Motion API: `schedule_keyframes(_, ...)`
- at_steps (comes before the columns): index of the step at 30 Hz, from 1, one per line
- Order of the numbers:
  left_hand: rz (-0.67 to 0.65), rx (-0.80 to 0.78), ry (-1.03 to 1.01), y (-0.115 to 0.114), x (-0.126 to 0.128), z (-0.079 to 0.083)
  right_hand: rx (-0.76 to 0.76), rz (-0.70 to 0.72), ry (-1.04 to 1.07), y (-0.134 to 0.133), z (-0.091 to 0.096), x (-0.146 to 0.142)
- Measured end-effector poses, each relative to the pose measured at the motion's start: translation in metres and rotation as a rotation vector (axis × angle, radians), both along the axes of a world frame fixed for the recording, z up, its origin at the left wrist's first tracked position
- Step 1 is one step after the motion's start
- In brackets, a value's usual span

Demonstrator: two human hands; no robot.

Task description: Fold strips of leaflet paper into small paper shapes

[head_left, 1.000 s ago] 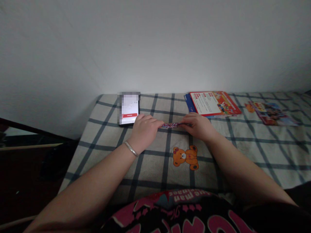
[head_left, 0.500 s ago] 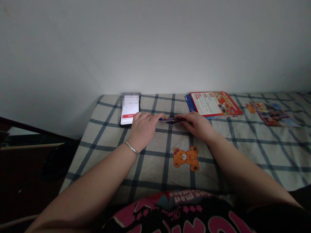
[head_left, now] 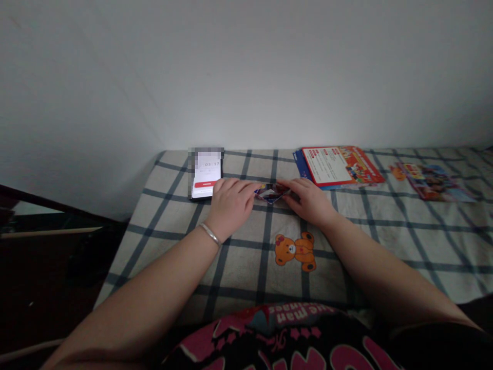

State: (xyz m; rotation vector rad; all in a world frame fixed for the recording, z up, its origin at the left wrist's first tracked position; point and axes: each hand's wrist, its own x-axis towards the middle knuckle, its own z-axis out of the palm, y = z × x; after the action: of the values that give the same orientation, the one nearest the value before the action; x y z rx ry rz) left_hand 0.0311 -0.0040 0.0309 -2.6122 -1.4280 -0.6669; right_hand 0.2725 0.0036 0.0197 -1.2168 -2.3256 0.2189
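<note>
Landmark: printed teddy bear (head_left: 295, 250), orange, on the checked cloth (head_left: 239, 262). All places taken from the bear, "beyond" meaning farther from the wearer.

Item 1. Printed piece (head_left: 271, 192), small, glossy, multicoloured, its near edge coming to a point. Directly beyond the bear and slightly to its left, well apart from it; spans the gap between the two hands. Exact folding too small to tell.

Item 2. Left hand (head_left: 232, 202), beyond the bear and to its left. Fingertips pinched on the piece's left end; silver bangle (head_left: 210, 234) at the wrist.

Item 3. Right hand (head_left: 309, 202), beyond the bear and a little to its right. Thumb and fingers closed on the piece's right end, partly covering it.

Item 4. Phone (head_left: 207, 173), lit, partly pixelated; beyond the bear, far to its left.

Item 5. Stack of printed cards (head_left: 339, 165), red-bordered sheet uppermost; beyond the bear, to its right.

Item 6. Colourful sheet (head_left: 437, 182), lying flat; beyond the bear, farthest right.
</note>
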Motion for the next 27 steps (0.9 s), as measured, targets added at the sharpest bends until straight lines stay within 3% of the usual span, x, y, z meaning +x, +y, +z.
schedule_keyframes(6, 0.009, 0.039, -0.042, -0.0013, -0.0014, 0.0009, 0.116, 0.019, 0.075, -0.0016, 0.0017, 0.0023)
schedule_keyframes(14, -0.02, 0.041, -0.087, -0.0008, -0.0022, 0.0003, 0.126, -0.004, 0.154, -0.0022, 0.0051, -0.003)
schedule_keyframes(27, 0.034, -0.004, -0.002, 0.0014, -0.0016, -0.0014, 0.085, 0.028, -0.011, 0.0002, 0.0043, 0.0017)
